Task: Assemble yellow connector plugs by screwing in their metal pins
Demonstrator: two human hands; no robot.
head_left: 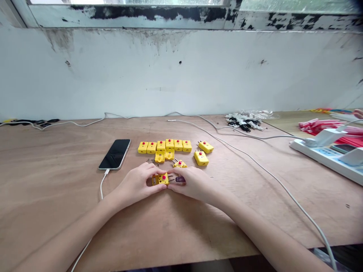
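Over at the wooden table, the left hand and right hand both pinch a yellow plug by its edges, its prongs facing the right palm, nearer the person than the row of yellow pieces.

Soft daylight on a plywood tabletop, fairly bright throughout
The window pane glares pale at the top edge; diffuse shadows lie below the left hand and right hand, toward the near side; fine detail on the held yellow two-pin plug is soft; wide-angle distortion stretches the power strip at right; the upper right corner darkens.
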